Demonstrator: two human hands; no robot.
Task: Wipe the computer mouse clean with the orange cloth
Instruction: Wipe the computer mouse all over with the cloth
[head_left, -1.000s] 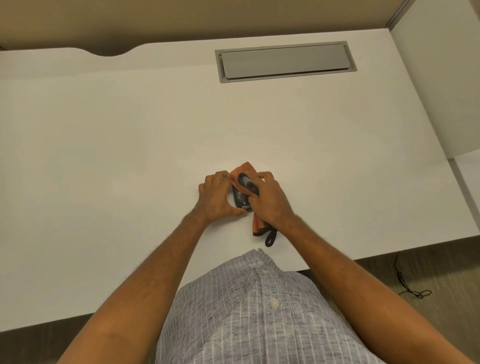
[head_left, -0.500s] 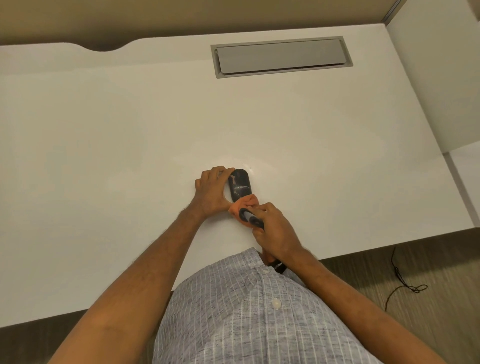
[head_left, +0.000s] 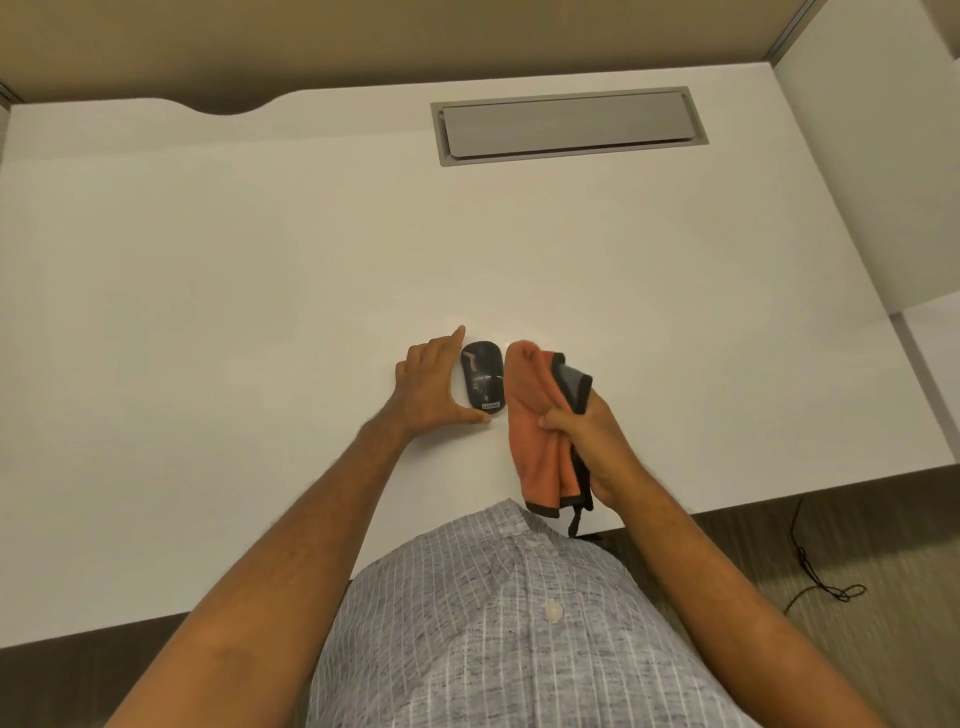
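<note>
While your right hand (head_left: 589, 441) keeps its fingers pressed together around the bunched orange cloth (head_left: 535, 431), note that the cloth is lifted clear of the computer mouse (head_left: 482, 375) and hangs just to the right of it, its upper fold level with the mouse's far end. Your left hand (head_left: 431, 387) is spread, not gripping: the fingers lie along the left flank of the mouse and the thumb reaches to its near end, so the hand braces the mouse against the white desk (head_left: 260, 291). The mouse sits top side up, with its long axis running away from you, nearly parallel to the hanging cloth. The cloth-bearing right hand lies to the right of the mouse and a little nearer to you; the left hand is the one in contact. Judged from this layout, the next wipe calls for a short move of the cloth leftward onto the mouse, then a stroke along its long axis, with the left hand holding it steady.
</note>
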